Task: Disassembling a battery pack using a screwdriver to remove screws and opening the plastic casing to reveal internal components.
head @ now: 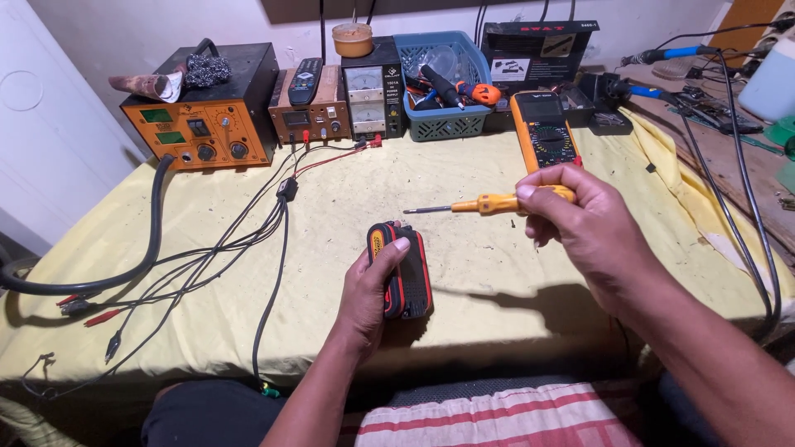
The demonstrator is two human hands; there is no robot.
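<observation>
Black-and-red battery pack (400, 271) lay on the yellow cloth (464, 178) covering the bench, gripped by the left hand (370, 291), whose thumb pressed along its top face and whose fingers wrapped its left side. The right hand (584, 225) was closed around the yellow handle of a screwdriver (487, 204), held in the air above and to the right of the pack; the thin metal shaft pointed left, its tip apart from the pack. Just beyond the right hand, an orange-edged multimeter (542, 131) rested on the cloth, its lower end partly hidden by the knuckles. Farther behind both hands stood a row of equipment: an orange-fronted station (203, 116), a small brown unit (310, 106) with a remote control on top, a black power supply (371, 89) with two dial meters, and a blue basket (443, 83) of tools. To the left of the left hand, black cables (277, 240) and red clip leads ran across the cloth from the equipment toward the near edge, well apart from the pack. A thick black hose (149, 240) curved off at the far left. Nothing lay between the hands and the pack.
</observation>
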